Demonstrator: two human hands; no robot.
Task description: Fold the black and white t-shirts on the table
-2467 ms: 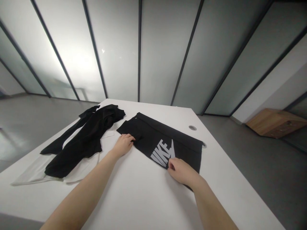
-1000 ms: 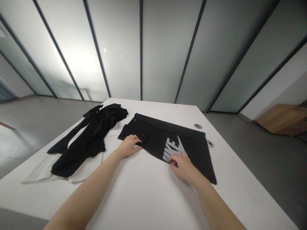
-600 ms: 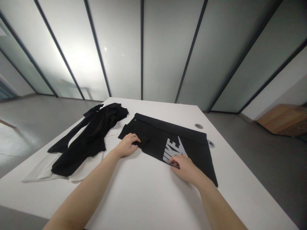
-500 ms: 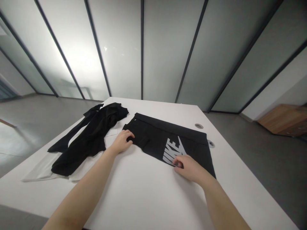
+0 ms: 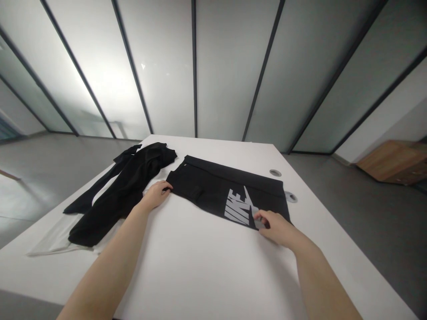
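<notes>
A black T-shirt (image 5: 213, 180) with a large grey NIKE print lies folded lengthwise on the white table (image 5: 200, 266). Its neck end, with a small label, points left, and its hem is at the right. My left hand (image 5: 156, 194) is closed at the shirt's near left corner, fingertips pinching the cloth. At the near edge, beside the print, my right hand (image 5: 275, 226) has its thumb and fingers curled together on the fabric. Part of the print and the near right corner are hidden behind that hand.
Left of the shirt lies a pile of black clothes (image 5: 123, 191), with white fabric (image 5: 50, 238) under and between them. Two round grey cable grommets (image 5: 275, 172) sit by the table's right edge. Behind stands a frosted glass partition (image 5: 227, 66); a wooden cabinet (image 5: 390, 160) is at the far right.
My left hand has slid left along the shirt to its corner. My right hand has moved right along the near edge, uncovering more of the print. The near edge looks straighter.
</notes>
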